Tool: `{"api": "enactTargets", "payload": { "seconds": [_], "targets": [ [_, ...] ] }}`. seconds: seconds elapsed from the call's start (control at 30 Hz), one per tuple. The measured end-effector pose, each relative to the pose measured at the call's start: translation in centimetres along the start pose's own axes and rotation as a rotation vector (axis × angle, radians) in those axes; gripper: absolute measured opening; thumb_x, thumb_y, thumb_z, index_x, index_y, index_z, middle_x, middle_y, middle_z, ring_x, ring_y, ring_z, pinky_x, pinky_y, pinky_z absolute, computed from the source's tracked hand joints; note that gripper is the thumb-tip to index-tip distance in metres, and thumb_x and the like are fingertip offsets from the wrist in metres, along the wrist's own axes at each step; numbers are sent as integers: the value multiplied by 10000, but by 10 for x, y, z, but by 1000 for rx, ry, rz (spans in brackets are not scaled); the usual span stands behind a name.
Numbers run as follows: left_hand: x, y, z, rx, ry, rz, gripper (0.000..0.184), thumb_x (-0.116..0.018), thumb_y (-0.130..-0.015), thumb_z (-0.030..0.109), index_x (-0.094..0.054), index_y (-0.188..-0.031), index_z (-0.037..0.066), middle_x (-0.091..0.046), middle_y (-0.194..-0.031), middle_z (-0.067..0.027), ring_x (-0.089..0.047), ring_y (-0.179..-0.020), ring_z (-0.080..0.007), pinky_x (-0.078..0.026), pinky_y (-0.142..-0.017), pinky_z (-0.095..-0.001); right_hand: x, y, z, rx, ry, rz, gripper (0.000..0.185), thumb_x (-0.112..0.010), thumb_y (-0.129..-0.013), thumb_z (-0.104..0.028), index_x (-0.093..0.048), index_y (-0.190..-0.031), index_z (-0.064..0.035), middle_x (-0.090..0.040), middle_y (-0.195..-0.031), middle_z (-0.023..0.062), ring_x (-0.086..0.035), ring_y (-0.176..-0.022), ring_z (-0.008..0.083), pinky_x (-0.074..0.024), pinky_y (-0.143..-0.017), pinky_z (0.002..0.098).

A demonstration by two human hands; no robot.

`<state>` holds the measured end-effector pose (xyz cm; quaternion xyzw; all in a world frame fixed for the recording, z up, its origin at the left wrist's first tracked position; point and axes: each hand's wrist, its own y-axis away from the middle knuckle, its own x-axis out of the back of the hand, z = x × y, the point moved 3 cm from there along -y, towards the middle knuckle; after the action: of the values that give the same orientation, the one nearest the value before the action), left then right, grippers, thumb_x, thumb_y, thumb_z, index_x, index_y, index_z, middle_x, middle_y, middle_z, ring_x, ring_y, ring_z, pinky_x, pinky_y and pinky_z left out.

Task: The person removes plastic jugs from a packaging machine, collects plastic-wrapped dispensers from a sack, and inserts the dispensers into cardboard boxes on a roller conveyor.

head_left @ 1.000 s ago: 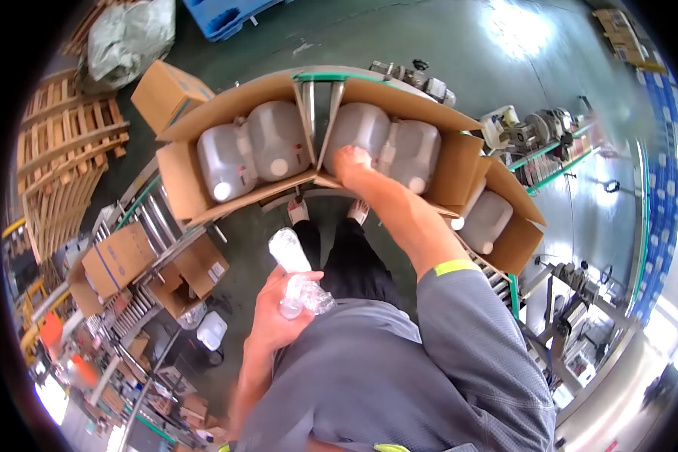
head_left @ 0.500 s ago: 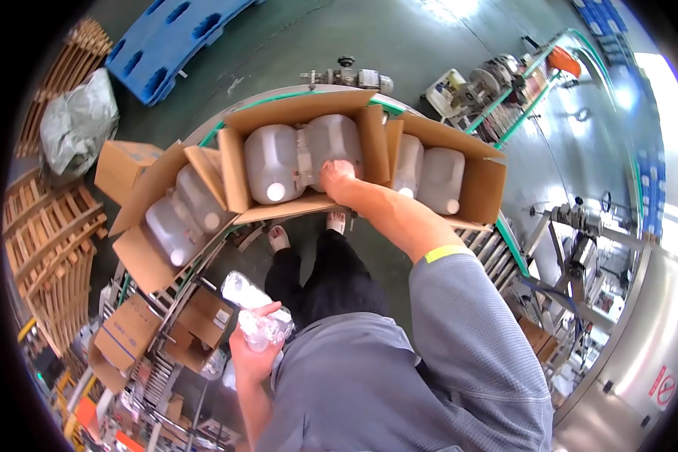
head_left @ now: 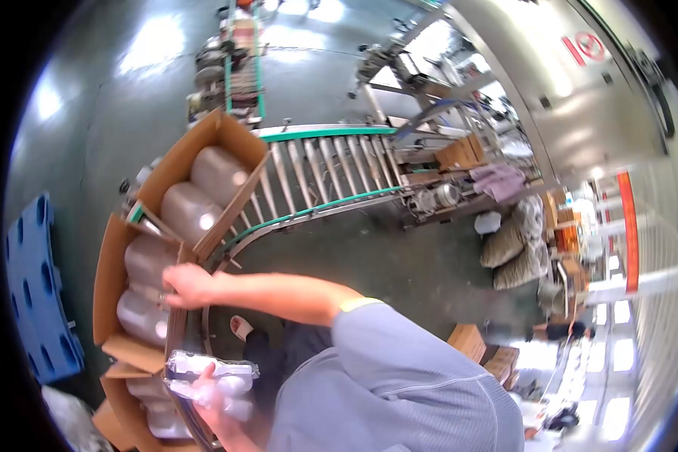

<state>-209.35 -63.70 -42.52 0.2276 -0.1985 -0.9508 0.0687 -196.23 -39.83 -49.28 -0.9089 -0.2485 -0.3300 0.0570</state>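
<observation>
My left hand (head_left: 212,401) is closed around several clear plastic-wrapped pieces (head_left: 211,367), some whitish, in front of my body. What they are inside the wrap I cannot make out. My right hand (head_left: 192,286) reaches across to the near edge of an open cardboard box (head_left: 107,286), its fingers curled at the rim. Whatever those fingers hold is hidden. Inside that box lie two translucent plastic jugs (head_left: 143,315) with white caps. Another open box (head_left: 162,169) beyond it also contains two jugs (head_left: 218,177). A third box (head_left: 117,399) with jugs sits nearer, partly cut off.
A curved roller conveyor (head_left: 328,169) with green edging carries the boxes and runs to a steel machine (head_left: 580,98). On the floor at left lies a blue pallet (head_left: 44,290). Stuffed sacks (head_left: 520,264) and cardboard boxes (head_left: 467,343) stand at right.
My view has swung to the right, bringing the rollers and steel machine into sight. My right hand has come off the jug to the box's near rim. My left hand keeps its wrapped pieces.
</observation>
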Motion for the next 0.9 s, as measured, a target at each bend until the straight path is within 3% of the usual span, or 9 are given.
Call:
{"api": "enactTargets", "payload": {
  "seconds": [0.13, 0.23, 0.33, 0.5, 0.53, 0.63, 0.7, 0.73, 0.9],
  "targets": [
    [-62, 10, 12, 156, 192, -99, 352, -715, -780, 256, -541, -1048, 108, -578, -1328, -180, -501, -1235, -335, -365, -1101, -504, 31, 157, -22, -429, -922, -353, 359, -626, -968, -393, -714, -1018, -48, -669, -827, 27, -613, -754, 128, -532, -691, 322],
    [-119, 27, 2, 293, 251, -62, 359, -713, -778, 319, -550, -1027, 119, -616, -1284, -141, -550, -1162, -316, -410, -1046, -494, 48, 254, -27, -489, -993, -323, 512, -622, -972, -399, -548, -1324, -35, -607, -1223, 73, -535, -1122, 145, -453, -955, 317],
    [-156, 26, -21, 269, 52, -232, 337, -723, -765, 321, -578, -973, 98, -649, -1171, -169, -569, -1108, -290, -428, -1005, -454, 86, 296, -21, -472, -1016, -260, 523, -649, -946, -395, -545, -1304, -27, -607, -1222, 70, -534, -1120, 146, -453, -948, 312],
    [-207, 37, -51, 10, -287, -228, 487, -769, -736, 276, -669, -1105, -26, -685, -1189, -158, -529, -1283, -288, -358, -1112, -427, 156, 321, 30, -535, -367, -32, 406, -689, -915, -383, -628, -1086, -19, -712, -952, 123, -683, -897, 185, -543, -763, 357],
    [-208, 57, -62, 21, -216, -175, 412, -759, -754, 212, -662, -1077, -25, -695, -1165, -174, -571, -1233, -293, -381, -1097, -428, 160, 324, 32, -552, -592, -87, 344, -676, -924, -317, -604, -1064, -11, -715, -919, 108, -696, -817, 172, -558, -723, 337],
    [-202, 80, -70, 53, 57, 13, 271, -698, -801, 48, -627, -1048, -37, -714, -1034, -195, -673, -1084, -317, -502, -985, -450, 156, 295, 69, -581, -573, 49, 432, -648, -933, -225, -528, -1251, 42, -700, -944, 98, -702, -767, 158, -564, -642, 312],
    [-185, 82, -75, 18, 107, 216, 253, -694, -812, 37, -627, -1045, -38, -713, -1004, -178, -682, -1057, -306, -511, -972, -444, 163, 243, 95, -202, 57, 128, 678, -599, -916, -123, -293, -1493, 57, -485, -1329, 317, -481, -1266, 457, -414, -1066, 492],
    [-177, 88, -76, -11, 128, 296, 259, -693, -814, 34, -627, -1053, -39, -712, -1005, -176, -683, -1049, -297, -512, -969, -438, 165, 214, 98, -98, 73, 172, 672, -562, -891, -32, -281, -1493, 72, -386, -1464, 334, -367, -1379, 454, -286, -1168, 461],
    [-109, 60, -67, -87, 233, 497, 177, -719, -846, 35, -692, -1013, -17, -736, -951, -100, -700, -845, -171, -565, -769, -316, 126, -23, 121, 347, 898, 101, 641, -650, -842, -92, -412, -1425, 31, -502, -1373, 214, -461, -1284, 393, -355, -1121, 461]
  ]
}}
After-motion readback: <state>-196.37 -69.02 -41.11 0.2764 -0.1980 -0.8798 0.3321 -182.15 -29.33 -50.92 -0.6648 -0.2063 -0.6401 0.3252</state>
